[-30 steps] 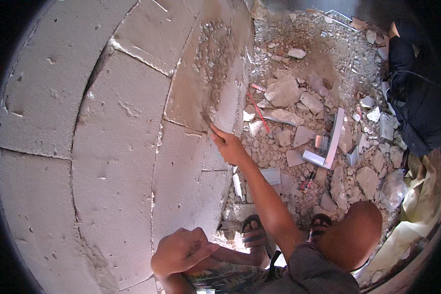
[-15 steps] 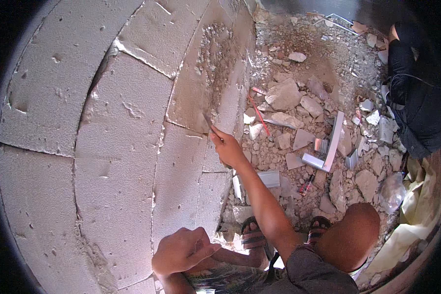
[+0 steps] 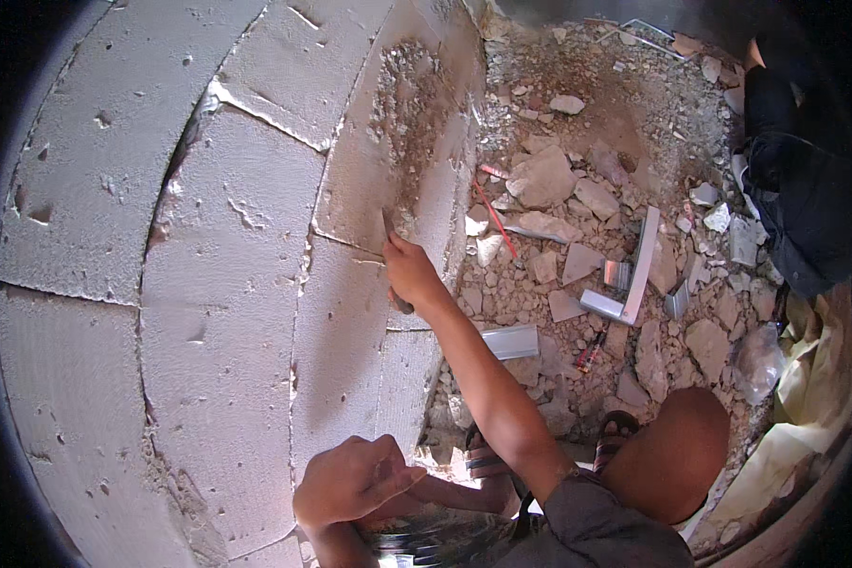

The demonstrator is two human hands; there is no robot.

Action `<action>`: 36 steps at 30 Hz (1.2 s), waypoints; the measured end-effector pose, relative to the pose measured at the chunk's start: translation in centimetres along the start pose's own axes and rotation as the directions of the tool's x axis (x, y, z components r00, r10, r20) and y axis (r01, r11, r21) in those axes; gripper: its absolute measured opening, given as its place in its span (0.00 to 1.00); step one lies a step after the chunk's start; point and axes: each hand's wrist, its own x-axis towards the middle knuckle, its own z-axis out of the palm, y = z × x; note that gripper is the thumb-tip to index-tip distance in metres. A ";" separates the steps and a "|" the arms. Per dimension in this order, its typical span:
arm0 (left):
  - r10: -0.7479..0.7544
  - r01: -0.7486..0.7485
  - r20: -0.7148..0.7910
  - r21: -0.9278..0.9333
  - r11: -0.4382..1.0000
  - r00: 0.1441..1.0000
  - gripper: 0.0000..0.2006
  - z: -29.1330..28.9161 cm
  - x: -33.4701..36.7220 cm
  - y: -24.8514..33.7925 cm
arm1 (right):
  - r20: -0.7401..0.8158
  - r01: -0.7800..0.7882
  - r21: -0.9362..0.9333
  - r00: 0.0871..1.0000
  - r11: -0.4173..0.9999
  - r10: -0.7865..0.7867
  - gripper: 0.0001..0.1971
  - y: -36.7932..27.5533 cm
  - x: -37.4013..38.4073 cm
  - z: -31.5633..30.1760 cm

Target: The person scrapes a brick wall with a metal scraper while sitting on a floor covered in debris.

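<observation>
My right hand (image 3: 410, 272) is wrapped round a knife-like tool with a dark handle. Its narrow blade (image 3: 386, 223) points away from me, up along the pale grey block wall (image 3: 227, 312), close to a joint between blocks. Whether the tip touches the wall I cannot tell. Beyond the blade, a brownish block (image 3: 360, 194) carries a rough patch of loose grit (image 3: 407, 114). Near the lower edge my left hand (image 3: 355, 481) is curled into a loose fist beside my bent leg, with nothing seen in it.
Broken rubble (image 3: 540, 180) covers the ground to the right. On it lie a pale L-shaped bar (image 3: 642, 270), a thin red strip (image 3: 495, 218) and a short metal profile (image 3: 509, 342). At far right are a dark-clothed person (image 3: 805, 180) and a pale crumpled sheet (image 3: 795, 417).
My right hand has shifted left and slightly nearer with the tool, whose handle end now shows below the fist. My left hand has barely moved.
</observation>
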 end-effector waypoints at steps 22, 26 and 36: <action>-0.092 0.099 0.102 -0.066 0.993 0.991 0.15 -0.3 0.7 -0.1 | -0.073 0.041 -0.018 0.996 0.999 -0.043 0.26 0.7 2.6 0.1; -0.043 0.044 0.045 -0.018 0.999 0.998 0.20 0.2 1.1 -0.7 | -0.108 0.056 -0.041 0.992 0.998 -0.060 0.18 1.7 4.1 1.4; -0.034 0.039 0.072 -0.074 0.997 0.997 0.20 -0.1 1.2 -0.6 | -0.130 0.184 -0.176 0.969 0.967 -0.208 0.17 2.3 5.9 1.8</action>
